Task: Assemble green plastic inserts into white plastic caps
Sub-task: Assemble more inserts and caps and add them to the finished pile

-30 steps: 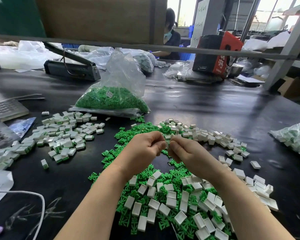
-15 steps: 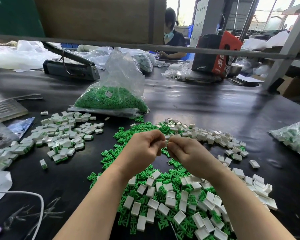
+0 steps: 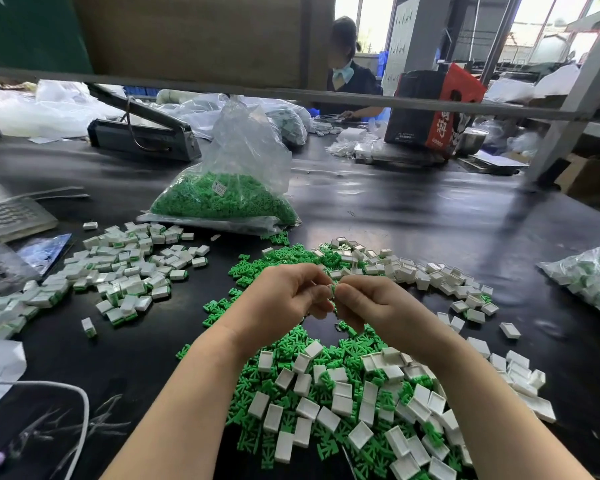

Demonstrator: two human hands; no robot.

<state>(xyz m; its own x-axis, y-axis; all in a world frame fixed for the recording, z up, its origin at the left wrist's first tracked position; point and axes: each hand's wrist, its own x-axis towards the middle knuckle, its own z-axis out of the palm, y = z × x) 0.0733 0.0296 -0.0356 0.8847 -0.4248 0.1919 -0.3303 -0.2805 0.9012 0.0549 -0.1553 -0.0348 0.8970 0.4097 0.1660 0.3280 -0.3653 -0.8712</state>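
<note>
My left hand point(image 3: 284, 299) and my right hand point(image 3: 371, 306) meet fingertip to fingertip above the black table. Between them a small green insert point(image 3: 333, 291) shows, pinched by both; whether a white cap is in the fingers too is hidden. Below my hands lies a mixed heap of green inserts point(image 3: 329, 355) and empty white caps point(image 3: 302, 441). More white caps point(image 3: 416, 271) arc to the right. A pile of assembled white-and-green pieces point(image 3: 125, 271) lies to the left.
A clear bag of green inserts point(image 3: 222, 199) stands behind the heap. Another bag of parts point(image 3: 593, 278) lies at the right edge. A heat sealer point(image 3: 142, 133), a grey tray point(image 3: 11, 216), a white cable point(image 3: 80, 410) and a red-black box point(image 3: 433, 109) surround the work area. A person sits across the table.
My hands have stayed together at the same spot, fingers shifting slightly; a green insert now shows between the fingertips.
</note>
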